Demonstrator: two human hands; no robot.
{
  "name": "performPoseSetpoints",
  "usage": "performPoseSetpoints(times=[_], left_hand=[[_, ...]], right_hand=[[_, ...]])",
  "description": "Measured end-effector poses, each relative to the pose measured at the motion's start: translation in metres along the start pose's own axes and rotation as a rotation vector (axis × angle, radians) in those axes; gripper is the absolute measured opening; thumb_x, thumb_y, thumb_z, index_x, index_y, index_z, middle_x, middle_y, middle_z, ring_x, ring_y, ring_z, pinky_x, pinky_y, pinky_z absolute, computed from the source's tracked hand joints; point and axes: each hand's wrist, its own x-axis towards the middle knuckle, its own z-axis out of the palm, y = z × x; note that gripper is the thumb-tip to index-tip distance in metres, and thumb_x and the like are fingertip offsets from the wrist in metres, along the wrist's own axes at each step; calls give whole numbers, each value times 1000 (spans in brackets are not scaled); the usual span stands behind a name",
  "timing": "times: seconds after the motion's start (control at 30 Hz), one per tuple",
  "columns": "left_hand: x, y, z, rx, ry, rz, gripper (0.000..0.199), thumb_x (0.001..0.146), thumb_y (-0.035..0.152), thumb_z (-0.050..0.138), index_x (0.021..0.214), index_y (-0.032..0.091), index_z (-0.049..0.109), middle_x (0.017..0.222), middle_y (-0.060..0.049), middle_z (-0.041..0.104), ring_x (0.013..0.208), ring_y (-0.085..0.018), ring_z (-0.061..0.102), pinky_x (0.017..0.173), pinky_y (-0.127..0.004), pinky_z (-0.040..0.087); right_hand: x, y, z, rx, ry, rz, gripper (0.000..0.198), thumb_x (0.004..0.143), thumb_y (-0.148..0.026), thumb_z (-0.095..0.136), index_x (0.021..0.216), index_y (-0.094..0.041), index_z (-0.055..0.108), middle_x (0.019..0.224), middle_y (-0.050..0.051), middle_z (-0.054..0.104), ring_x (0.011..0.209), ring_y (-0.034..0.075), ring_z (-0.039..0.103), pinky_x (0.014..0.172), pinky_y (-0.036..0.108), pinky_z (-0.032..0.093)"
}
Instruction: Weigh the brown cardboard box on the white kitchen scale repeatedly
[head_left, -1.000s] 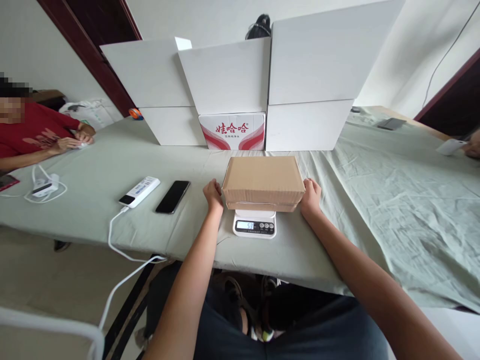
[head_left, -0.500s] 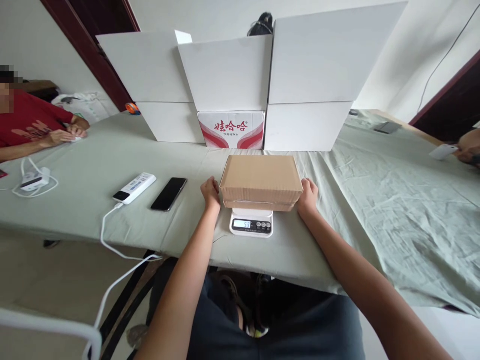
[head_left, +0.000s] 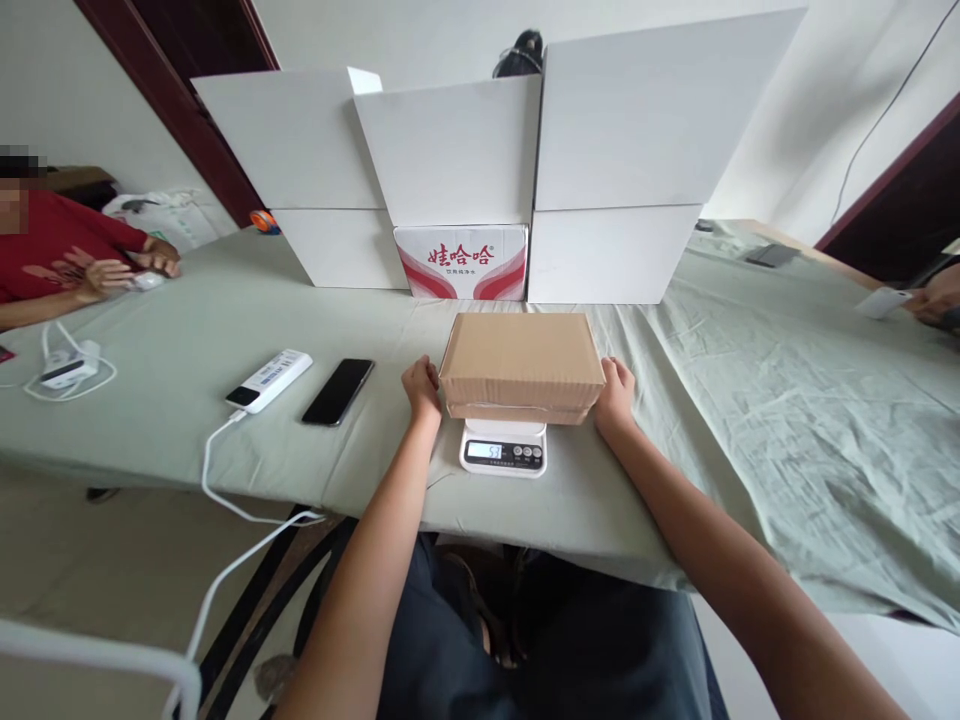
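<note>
A brown cardboard box rests on a white digital kitchen scale, hiding most of its platform. Lit digits on the scale's display appear to read 53, though they are small. At the box's left side my left hand sits on the cloth, fingers curled in with nothing seen in them. My right hand is likewise curled, close against the box's right side; whether it touches the cardboard I cannot tell. Neither hand grips the box.
Left of the box lie a black phone and a white power strip with its cable. White panels and a printed carton stand behind. A person in a red shirt sits left; another person's hand is far right.
My hands, the box and the scale stay in place. The view has shifted slightly, and the hands of the person on the left have moved a little around a small white item.
</note>
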Motion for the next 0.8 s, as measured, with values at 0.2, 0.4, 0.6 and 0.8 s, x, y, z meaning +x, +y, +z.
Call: performPoseSetpoints(times=[0.2,0.4,0.6,0.8], left_hand=[[-2,4,1,9,20,-26,49,95,13,56,58,25,26,60,7,21,53,-10,24,53,-25,23],[-4,8,3,12,15,-24,49,94,11,54,59,26,24,60,7,21,53,-10,24,52,-25,22],[-3,5,2,14,19,-22,50,93,14,59,60,26,24,61,8,21,53,-9,25,53,-24,24],[-1,1,0,-3,-1,-8,49,93,15,59,62,26,23,60,8,21,53,-9,24,52,-25,23]], right_hand=[[0,-2,-1,-8,-12,-5,53,83,-68,64,64,-27,37,62,-4,35,66,16,36,64,34,30],[-1,-3,-1,-16,-14,-9,55,85,-70,62,66,-28,33,65,-5,30,65,15,34,64,35,31],[-1,-3,-1,-22,-24,-11,58,84,-73,65,65,-28,34,64,-6,30,65,14,33,63,35,30],[0,-1,-2,-9,-19,0,56,85,-70,65,63,-27,36,62,-5,33,65,15,36,64,33,32]])
